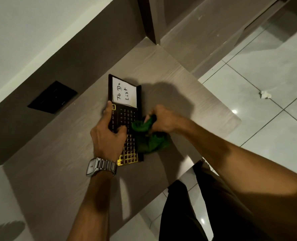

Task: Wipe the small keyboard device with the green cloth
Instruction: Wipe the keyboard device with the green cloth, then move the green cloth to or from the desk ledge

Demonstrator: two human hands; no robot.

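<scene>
Device (127, 108) flat on desk (57, 171), pinned by left hand (107, 136) at 9 o'clock edge. Cloth (147, 136) bunched in right hand (161, 122), pressed at 3 o'clock edge. Wiping judged midway; key grid uncovered.

Left hand (107, 136) curled, gripping; right hand (161, 120) fisted; forearms extended

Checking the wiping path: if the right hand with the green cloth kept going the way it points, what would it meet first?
The right hand points left across the keyboard device, so the green cloth would probably reach the left hand holding the device's far edge first.
</scene>
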